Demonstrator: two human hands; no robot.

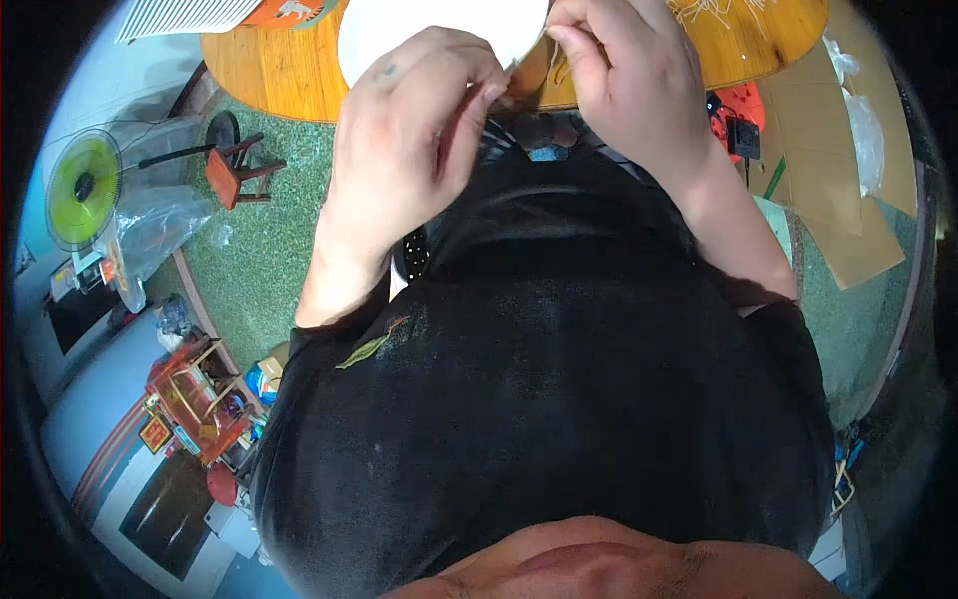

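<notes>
My left hand (404, 130) is closed, its thumb and fingertips pressed together at the near edge of a white round, flat-looking thing (424, 22). Whatever those fingertips hold is too small to make out. To its right, my right hand (644, 85) is also closed in a pinch, beside the right rim of the white thing. A thin pale strand seems to hang from its fingertips. Both hands are over the near edge of a yellow-brown wooden table (269, 75). Several loose pale strings (723, 12) lie on the tabletop beyond my right hand.
A white ridged thing with an orange panel (284, 12) stands at the table's left. On the green floor are a small reddish-brown chair (228, 180) and a green-bladed fan (85, 188) at left. Cardboard sheets (813, 130) and a red item (740, 105) lie at right.
</notes>
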